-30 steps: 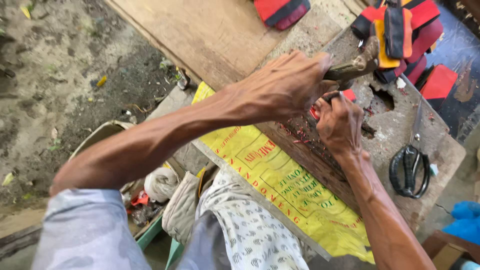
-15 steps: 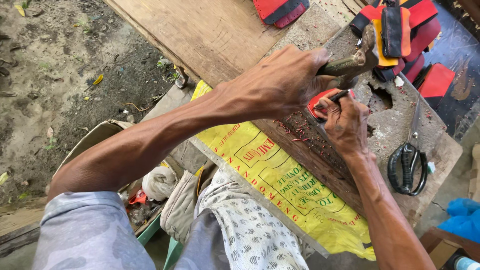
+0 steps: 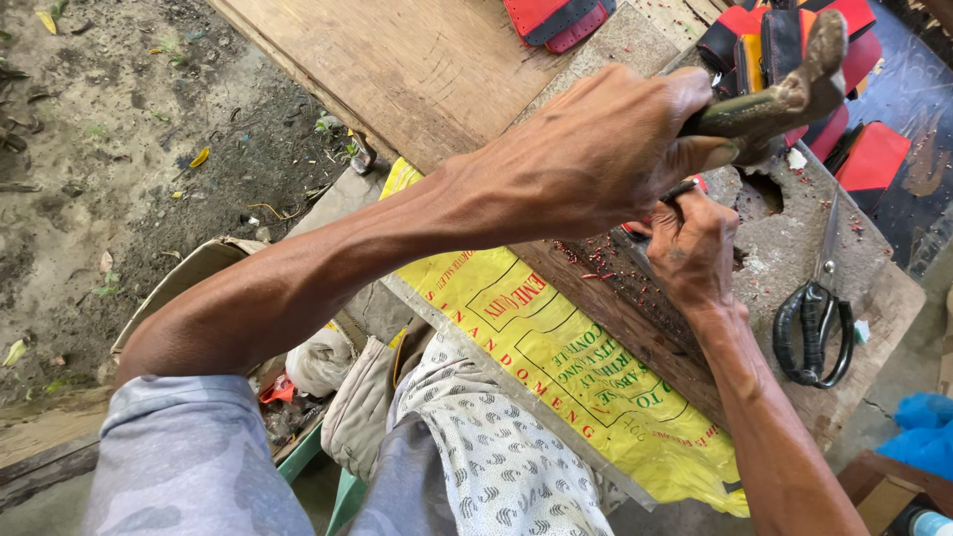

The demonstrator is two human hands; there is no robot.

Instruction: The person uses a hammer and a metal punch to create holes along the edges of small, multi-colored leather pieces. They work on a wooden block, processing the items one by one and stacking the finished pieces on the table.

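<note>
Your left hand [image 3: 586, 159] is clenched round the handle of a worn, grey hammer [image 3: 784, 94], raised above the bench [image 3: 794, 248], head tilted up toward the far edge. Your right hand [image 3: 690, 248] rests on the bench's middle w/ fingers pinched on a thin dark tool [image 3: 680, 191], tip pressed on a red piece [image 3: 695, 184] mostly hidden under the hand. Red shavings lie scattered beside it. Black scissors [image 3: 814, 323] lie closed near the bench's right edge. Red and yellow cut pieces [image 3: 774, 45] are stacked at the far edge. A yellow printed sack [image 3: 556, 367] hangs over the near edge, above your lap.
</note>
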